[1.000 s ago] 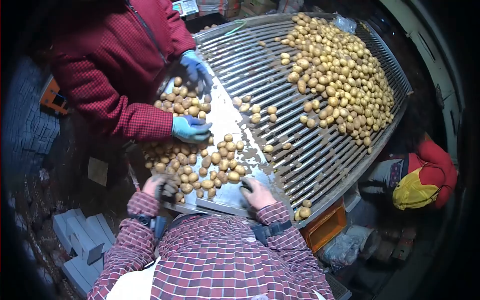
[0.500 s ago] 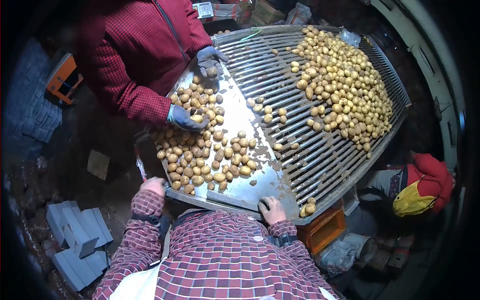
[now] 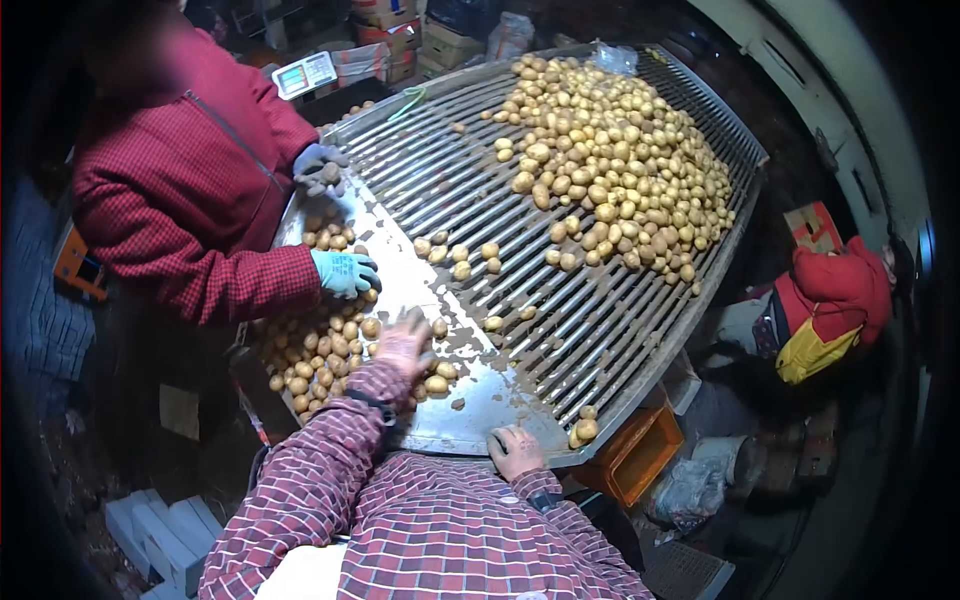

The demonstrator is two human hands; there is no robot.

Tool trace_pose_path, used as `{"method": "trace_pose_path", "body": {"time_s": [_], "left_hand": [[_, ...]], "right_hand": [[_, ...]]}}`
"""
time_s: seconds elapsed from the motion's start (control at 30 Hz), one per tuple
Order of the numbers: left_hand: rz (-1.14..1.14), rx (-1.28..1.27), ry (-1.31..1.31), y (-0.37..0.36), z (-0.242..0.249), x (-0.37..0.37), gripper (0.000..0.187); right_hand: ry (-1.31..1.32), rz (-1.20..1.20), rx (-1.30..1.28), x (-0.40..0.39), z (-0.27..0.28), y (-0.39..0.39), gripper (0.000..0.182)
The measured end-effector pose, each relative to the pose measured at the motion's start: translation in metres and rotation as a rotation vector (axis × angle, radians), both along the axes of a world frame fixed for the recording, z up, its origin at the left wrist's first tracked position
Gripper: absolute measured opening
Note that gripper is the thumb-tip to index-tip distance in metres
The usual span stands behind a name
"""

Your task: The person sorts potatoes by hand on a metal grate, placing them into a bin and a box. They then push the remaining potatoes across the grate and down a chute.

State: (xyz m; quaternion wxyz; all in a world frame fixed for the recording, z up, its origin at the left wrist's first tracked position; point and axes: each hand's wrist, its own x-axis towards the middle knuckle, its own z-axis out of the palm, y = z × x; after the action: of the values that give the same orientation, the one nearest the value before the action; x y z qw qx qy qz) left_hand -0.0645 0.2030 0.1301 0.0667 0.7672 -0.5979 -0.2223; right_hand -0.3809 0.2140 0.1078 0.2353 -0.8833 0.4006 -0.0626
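No writing can be read. The left hand (image 3: 404, 342) is spread open over the potatoes (image 3: 320, 350) on the metal surface (image 3: 470, 395); the right hand (image 3: 515, 450) is closed on the surface's near edge.

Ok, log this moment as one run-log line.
left hand: flat on potatoes on metal sheet | right hand: gripping table edge | co-worker's gloved hand: on same pile

The left hand (image 3: 404, 343) hides some potatoes (image 3: 318, 352), perhaps touching them.
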Motion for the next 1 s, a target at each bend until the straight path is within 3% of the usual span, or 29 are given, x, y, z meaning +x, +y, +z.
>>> {"method": "trace_pose_path", "body": {"time_s": [0.03,0.07,0.1,0.13,0.2,0.27,0.33,0.37,0.4,0.47,0.57,0.63,0.67,0.73,0.87,0.93,1.0], "left_hand": [[0.076,-0.191,-0.190,0.019,-0.030,0.012,0.064],[0.105,-0.207,-0.239,0.036,-0.062,0.034,0.068],[0.119,-0.106,-0.326,0.057,-0.036,0.039,0.071],[0.125,-0.113,-0.364,0.082,-0.042,0.053,0.072],[0.274,0.049,-0.145,0.110,-0.014,0.057,0.072],[0.325,-0.071,-0.330,0.146,-0.031,0.065,0.069],[0.459,0.179,-0.328,0.171,-0.036,0.077,0.060],[0.522,0.178,-0.395,0.179,-0.035,0.080,0.050],[0.533,0.074,-0.469,0.183,-0.022,0.077,0.041],[0.409,-0.174,-0.593,0.189,-0.025,0.080,0.047],[0.291,-0.350,-0.290,0.136,-0.013,0.052,0.034],[0.164,-0.336,-0.051,0.081,0.007,0.019,0.029],[0.081,-0.462,-0.089,0.055,0.010,-0.002,0.030],[-0.092,-0.399,0.058,0.000,0.000,-0.031,0.035],[-0.358,-0.302,0.112,-0.098,0.006,-0.088,0.048],[-0.419,-0.311,0.042,-0.140,-0.017,-0.105,0.049],[-0.491,-0.305,-0.067,-0.156,-0.006,-0.105,0.048]], "right_hand": [[0.013,-0.005,0.003,0.000,0.000,0.001,0.018],[0.024,-0.013,0.004,0.001,0.000,0.000,0.018],[0.020,-0.015,0.006,0.001,-0.005,0.000,0.019],[0.023,-0.036,0.013,0.001,-0.003,0.001,0.019],[-0.002,-0.022,0.001,0.004,0.003,0.000,0.018],[0.004,-0.023,0.028,0.006,0.003,0.001,0.017],[0.027,-0.013,0.048,0.006,0.002,-0.002,0.016],[0.012,-0.013,0.050,0.006,0.003,-0.002,0.016],[-0.004,-0.020,0.050,0.006,0.003,-0.002,0.016],[0.031,-0.015,0.055,0.005,0.003,-0.002,0.018],[0.055,-0.008,0.008,0.007,0.005,-0.002,0.019],[0.067,-0.014,0.017,0.009,0.009,-0.002,0.019],[0.081,-0.012,0.029,0.008,0.010,-0.002,0.019],[0.072,-0.012,0.030,0.006,0.004,-0.002,0.020],[0.064,-0.018,0.021,0.005,0.003,0.000,0.019],[0.060,-0.046,-0.011,0.006,0.006,0.000,0.018],[-0.002,-0.037,-0.015,0.007,0.007,0.000,0.016]]}}
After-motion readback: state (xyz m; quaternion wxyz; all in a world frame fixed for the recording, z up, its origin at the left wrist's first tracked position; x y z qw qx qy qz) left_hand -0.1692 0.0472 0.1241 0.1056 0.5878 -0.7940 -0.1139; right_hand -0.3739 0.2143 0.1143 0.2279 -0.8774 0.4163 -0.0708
